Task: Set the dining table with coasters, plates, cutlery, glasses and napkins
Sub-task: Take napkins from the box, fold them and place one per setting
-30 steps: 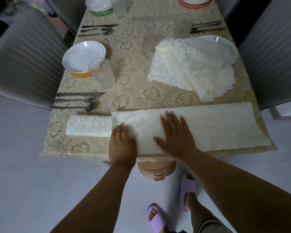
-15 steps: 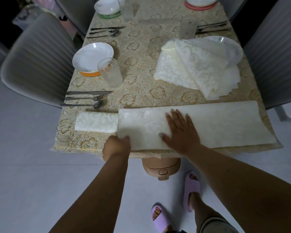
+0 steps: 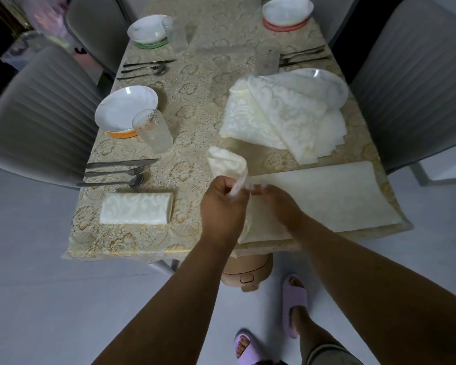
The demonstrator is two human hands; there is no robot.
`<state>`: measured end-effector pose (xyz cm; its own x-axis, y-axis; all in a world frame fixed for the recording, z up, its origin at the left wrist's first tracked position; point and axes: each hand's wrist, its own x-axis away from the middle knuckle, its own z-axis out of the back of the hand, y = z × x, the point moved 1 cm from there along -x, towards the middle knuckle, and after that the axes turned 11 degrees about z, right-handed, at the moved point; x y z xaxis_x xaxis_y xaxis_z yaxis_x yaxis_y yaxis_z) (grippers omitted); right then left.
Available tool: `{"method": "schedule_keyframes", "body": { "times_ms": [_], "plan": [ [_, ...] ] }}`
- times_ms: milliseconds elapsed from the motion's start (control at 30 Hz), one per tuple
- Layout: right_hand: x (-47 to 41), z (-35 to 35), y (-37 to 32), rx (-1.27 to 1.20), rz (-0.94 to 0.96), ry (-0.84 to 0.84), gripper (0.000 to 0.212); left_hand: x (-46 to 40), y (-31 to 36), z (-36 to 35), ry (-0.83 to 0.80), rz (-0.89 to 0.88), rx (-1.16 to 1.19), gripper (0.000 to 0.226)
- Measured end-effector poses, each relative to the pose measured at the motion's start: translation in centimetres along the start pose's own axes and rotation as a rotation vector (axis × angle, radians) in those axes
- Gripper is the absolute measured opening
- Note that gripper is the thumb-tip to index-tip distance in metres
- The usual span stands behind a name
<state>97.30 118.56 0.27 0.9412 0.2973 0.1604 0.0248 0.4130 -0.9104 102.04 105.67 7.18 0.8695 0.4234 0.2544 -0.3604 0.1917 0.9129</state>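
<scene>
A long cream napkin (image 3: 327, 196) lies along the table's near edge. My left hand (image 3: 221, 204) grips its left end and has lifted it into a loop above the cloth. My right hand (image 3: 277, 198) rests on the napkin just beside the left hand, fingers at the fold. A folded napkin (image 3: 136, 208) lies flat at the near left, below a knife, fork and spoon (image 3: 116, 172). A white plate on an orange coaster (image 3: 125, 110) and a glass (image 3: 153, 130) stand behind them. A pile of loose napkins (image 3: 282, 117) covers part of the right plate (image 3: 327, 80).
Farther back stand a plate on a green coaster (image 3: 148, 31), a plate on a red coaster (image 3: 287, 9), two glasses and two more cutlery sets (image 3: 145, 69). Grey chairs (image 3: 37, 114) flank both sides. A tan appliance (image 3: 245, 272) sits on the floor under the near edge.
My left hand has taken hold of the long napkin's left end and lifted it up and over to the right. My right hand has shifted from pressing flat to meet the left hand.
</scene>
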Motion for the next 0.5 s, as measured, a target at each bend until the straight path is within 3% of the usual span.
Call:
{"method": "schedule_keyframes", "body": {
  "times_ms": [33, 133, 300, 367, 433, 500],
  "plan": [
    [0.2, 1.3, -0.5, -0.143, -0.075, 0.063, 0.056, 0.2, 0.2, -1.0, -0.027, -0.012, -0.007, 0.017],
    [0.4, 4.9, -0.9, -0.271, -0.213, 0.174, 0.071, 0.5, 0.4, -4.0, -0.099, -0.042, -0.069, 0.018],
    [0.5, 7.6, 0.4, -0.443, -0.361, 0.199, 0.075, 0.9, -1.0, -8.2, -0.239, -0.154, -0.316, 0.007],
    [0.5, 7.8, 1.1, -0.398, -0.358, 0.175, 0.055, 1.0, -1.7, -9.2, -0.264, -0.172, -0.364, 0.003],
    [0.5, 8.0, 1.7, -0.16, -0.325, 0.123, 0.034, 1.1, -2.1, -9.7, -0.311, -0.179, -0.379, 0.005],
    [0.3, 8.3, 2.4, 0.048, -0.313, 0.125, 0.031, 0.8, -2.1, -9.5, -0.351, -0.186, -0.371, 0.016]
  ]
}}
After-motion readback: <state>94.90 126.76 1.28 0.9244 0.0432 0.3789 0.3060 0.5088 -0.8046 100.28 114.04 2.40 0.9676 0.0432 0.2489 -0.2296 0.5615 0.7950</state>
